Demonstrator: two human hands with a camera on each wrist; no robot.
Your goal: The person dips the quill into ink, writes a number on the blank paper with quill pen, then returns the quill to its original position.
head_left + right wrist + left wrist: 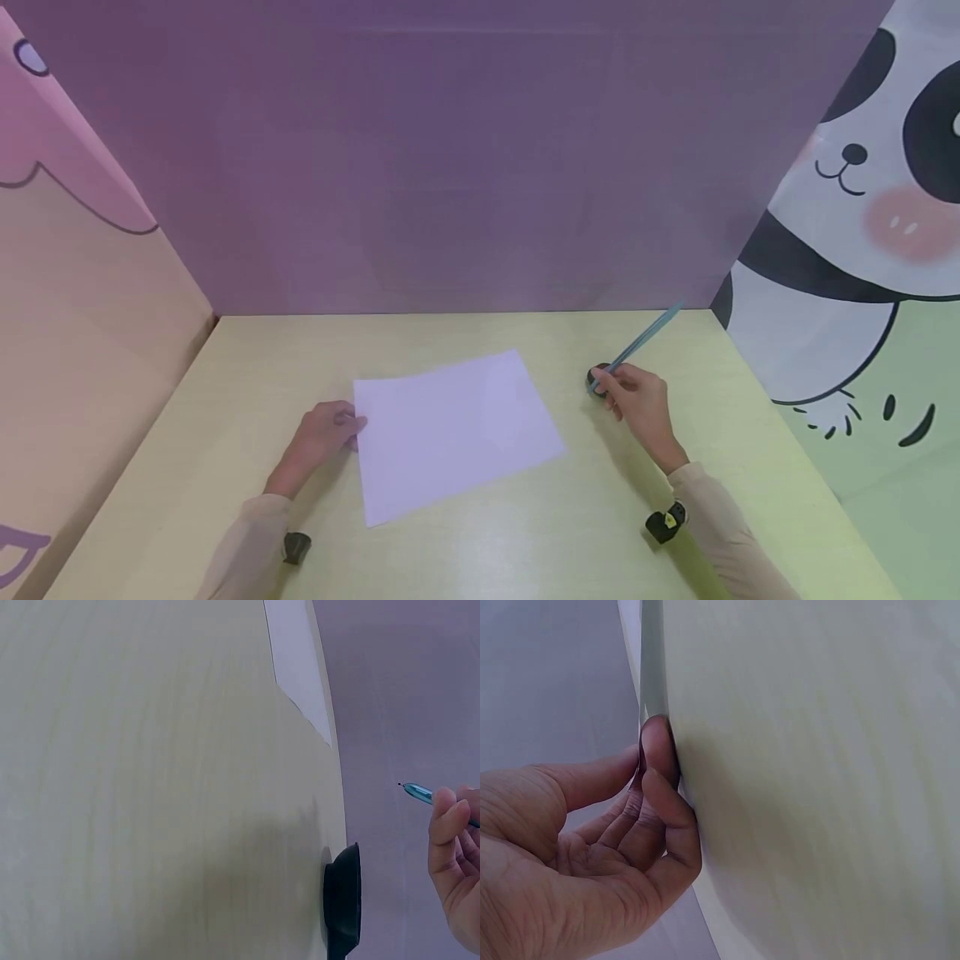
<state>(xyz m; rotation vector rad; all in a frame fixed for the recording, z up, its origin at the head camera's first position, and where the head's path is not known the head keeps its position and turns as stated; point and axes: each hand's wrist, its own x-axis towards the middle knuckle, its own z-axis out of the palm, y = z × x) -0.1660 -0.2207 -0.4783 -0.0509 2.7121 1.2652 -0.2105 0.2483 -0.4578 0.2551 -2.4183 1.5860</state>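
Note:
A sheet of white paper point(457, 442) lies on the table, slightly askew. My left hand point(321, 435) pinches its left edge between thumb and fingers; in the left wrist view the paper edge point(653, 667) is lifted off the tabletop there. Between thumb and fingertips my right hand point(637, 404) holds a slim teal pen point(647, 337), slanting up to the right in the head view. Its pointed tip shows in the right wrist view, where the right hand point(459, 862) is partly cut off. Below the pen, a black round base point(343, 900) sits on the table.
The pale wooden table point(465, 558) ends at a purple backdrop point(465, 167). A panel with a panda drawing point(840, 333) stands along the right side, and a pink and beige panel point(82, 333) along the left. Each sleeved wrist carries a small black camera.

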